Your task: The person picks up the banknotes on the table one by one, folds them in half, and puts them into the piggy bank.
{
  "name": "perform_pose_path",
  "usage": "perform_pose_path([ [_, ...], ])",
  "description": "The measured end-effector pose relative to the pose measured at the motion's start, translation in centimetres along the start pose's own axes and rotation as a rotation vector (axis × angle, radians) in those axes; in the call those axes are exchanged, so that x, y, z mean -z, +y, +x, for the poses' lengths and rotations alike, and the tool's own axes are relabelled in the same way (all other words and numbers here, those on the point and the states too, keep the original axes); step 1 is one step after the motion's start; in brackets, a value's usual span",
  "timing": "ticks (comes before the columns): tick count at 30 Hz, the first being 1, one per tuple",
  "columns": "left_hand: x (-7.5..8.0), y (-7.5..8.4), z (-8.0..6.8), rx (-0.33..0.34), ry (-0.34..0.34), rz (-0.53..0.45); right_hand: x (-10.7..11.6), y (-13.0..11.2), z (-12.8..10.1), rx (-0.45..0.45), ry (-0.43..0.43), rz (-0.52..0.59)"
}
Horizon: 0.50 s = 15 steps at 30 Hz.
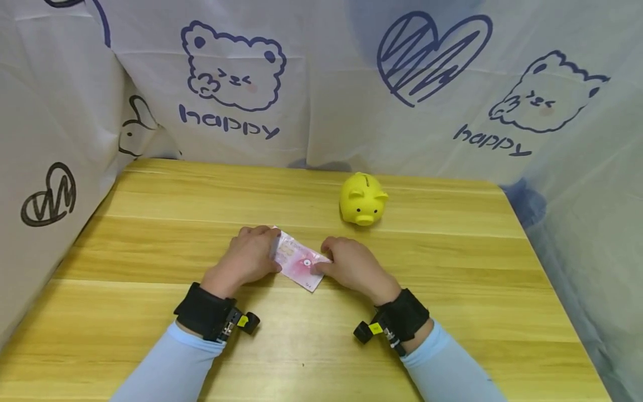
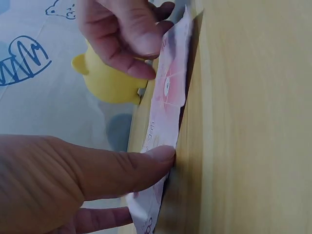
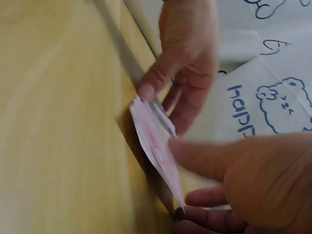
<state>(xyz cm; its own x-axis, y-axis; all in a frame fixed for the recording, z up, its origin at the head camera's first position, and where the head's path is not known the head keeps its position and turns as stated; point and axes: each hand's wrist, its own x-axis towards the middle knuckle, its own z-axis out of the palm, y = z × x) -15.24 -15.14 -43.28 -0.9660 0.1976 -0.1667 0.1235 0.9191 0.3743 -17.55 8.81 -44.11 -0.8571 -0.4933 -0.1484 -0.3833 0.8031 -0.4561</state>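
Observation:
A pink banknote (image 1: 301, 262) with visible creases is held slightly above the wooden table, its length slanting down to the right in the head view. My left hand (image 1: 251, 254) pinches its left end; in the left wrist view the thumb (image 2: 156, 158) lies across the note, fingers behind. At the other end, my right hand (image 1: 354, 265) holds the note, thumb (image 3: 195, 156) on its face and fingers partly hidden past the edge. Beyond the right hand stands a yellow piggy bank (image 1: 363, 201), its slot on top, touched by neither hand.
The wooden table (image 1: 452, 268) reaches back to a white cloth (image 1: 331, 89) with drawn bears, hearts and the word happy. Cloth also hangs along the left and right sides. Each wrist wears a black strap (image 1: 205, 312) with a small camera.

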Motion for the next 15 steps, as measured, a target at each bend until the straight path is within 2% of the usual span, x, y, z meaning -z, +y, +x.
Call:
perform_pose_path([
  [4,-0.2,0.0,0.4,0.019,0.027,-0.1,-0.4,0.0,0.0,-0.052,0.002,0.026],
  [8,0.1,-0.3,0.8,0.02,0.07,-0.248,0.8,0.3,-0.2,-0.047,0.052,0.113],
  [11,0.8,-0.4,0.8,-0.002,0.105,-0.369,2.3,0.7,-0.4,-0.048,0.109,0.243],
  [15,1.6,-0.6,0.6,0.002,0.142,-0.556,4.1,1.3,-0.8,-0.066,0.165,0.448],
])
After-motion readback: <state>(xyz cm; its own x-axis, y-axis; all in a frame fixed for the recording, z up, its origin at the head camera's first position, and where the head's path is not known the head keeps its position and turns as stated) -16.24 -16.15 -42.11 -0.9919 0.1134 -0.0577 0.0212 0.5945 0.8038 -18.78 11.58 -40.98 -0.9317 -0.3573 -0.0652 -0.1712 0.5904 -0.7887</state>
